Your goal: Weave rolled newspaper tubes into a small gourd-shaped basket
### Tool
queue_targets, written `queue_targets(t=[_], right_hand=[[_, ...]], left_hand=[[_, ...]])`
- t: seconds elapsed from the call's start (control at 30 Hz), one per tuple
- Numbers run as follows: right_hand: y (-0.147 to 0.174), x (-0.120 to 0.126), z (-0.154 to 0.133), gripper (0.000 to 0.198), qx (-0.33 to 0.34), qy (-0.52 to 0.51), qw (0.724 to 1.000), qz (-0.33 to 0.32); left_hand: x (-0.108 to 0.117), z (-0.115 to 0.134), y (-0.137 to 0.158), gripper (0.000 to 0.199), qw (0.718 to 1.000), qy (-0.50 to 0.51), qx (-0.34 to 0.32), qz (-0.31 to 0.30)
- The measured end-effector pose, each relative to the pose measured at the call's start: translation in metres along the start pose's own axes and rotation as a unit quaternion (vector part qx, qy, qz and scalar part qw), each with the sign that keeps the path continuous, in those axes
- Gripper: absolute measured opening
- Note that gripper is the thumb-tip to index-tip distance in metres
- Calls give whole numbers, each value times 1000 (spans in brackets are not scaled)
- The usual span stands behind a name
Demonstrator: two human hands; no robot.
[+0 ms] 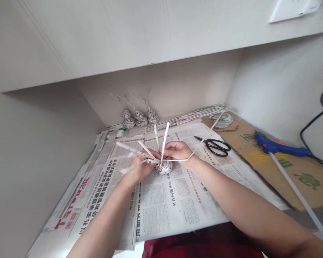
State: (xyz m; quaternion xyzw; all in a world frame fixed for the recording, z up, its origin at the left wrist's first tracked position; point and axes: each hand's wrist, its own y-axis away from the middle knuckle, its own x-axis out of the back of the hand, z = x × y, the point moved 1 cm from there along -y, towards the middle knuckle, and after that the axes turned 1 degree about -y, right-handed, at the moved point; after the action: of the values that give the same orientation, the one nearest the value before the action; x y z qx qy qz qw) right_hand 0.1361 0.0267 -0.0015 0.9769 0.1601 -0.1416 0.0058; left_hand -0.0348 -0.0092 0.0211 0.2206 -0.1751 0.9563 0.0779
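A small round basket woven from rolled newspaper (164,167) is between my hands, above the newspaper sheets. Several paper tubes (165,139) stick up and out from its rim. My left hand (144,166) closes on the basket's left side, among the tubes pointing left. On the far right side of the rim, my right hand (177,150) has its thumb and fingers pinched at a tube. One long thin tube (201,141) bends at my right wrist and slants up to the right. My fingertips are partly hidden behind the tubes.
Black-handled scissors (218,146) lie right of my hands. A blue glue gun (280,147) with a long glue stick rests on cardboard (285,179). Three woven gourd shapes (140,119) stand at the back left, beside a bundle of paper tubes (188,116). A cabinet (150,36) overhangs the back.
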Motion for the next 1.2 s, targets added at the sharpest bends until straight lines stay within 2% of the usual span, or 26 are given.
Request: queue_targets(t=[0.13,0.27,0.4,0.53,0.67,0.77,0.87,0.97,1.1,1.2], right_hand=[[0,-3,3,30,9,-2,1000,-4],[1,-5,2,31,25,3,1000,-18],[3,-5,0,31,33,16,998,-42],[2,-3,0,30,25,8,997,-67],[2,3,2,18,29,86,996,6],[7,2,1,17,42,169,985,8],[11,-1,1,21,36,175,984,2],[12,-4,4,21,34,168,984,39],[12,-6,12,17,13,212,973,87],[11,-6,17,15,11,202,973,108]], left_hand=[[0,3,-1,13,1000,1,29,-10],[1,6,-2,15,997,23,58,-49],[0,4,-1,12,997,23,48,-57],[1,-2,0,9,998,-47,15,-49],[2,-6,-1,11,988,-148,-15,34],[2,-9,-3,10,978,-185,2,93],[1,-13,-3,9,978,-181,10,98],[-1,-17,-2,12,984,-145,16,100],[-4,-21,-1,14,990,-91,41,103],[-4,-21,-2,17,989,-83,56,107]])
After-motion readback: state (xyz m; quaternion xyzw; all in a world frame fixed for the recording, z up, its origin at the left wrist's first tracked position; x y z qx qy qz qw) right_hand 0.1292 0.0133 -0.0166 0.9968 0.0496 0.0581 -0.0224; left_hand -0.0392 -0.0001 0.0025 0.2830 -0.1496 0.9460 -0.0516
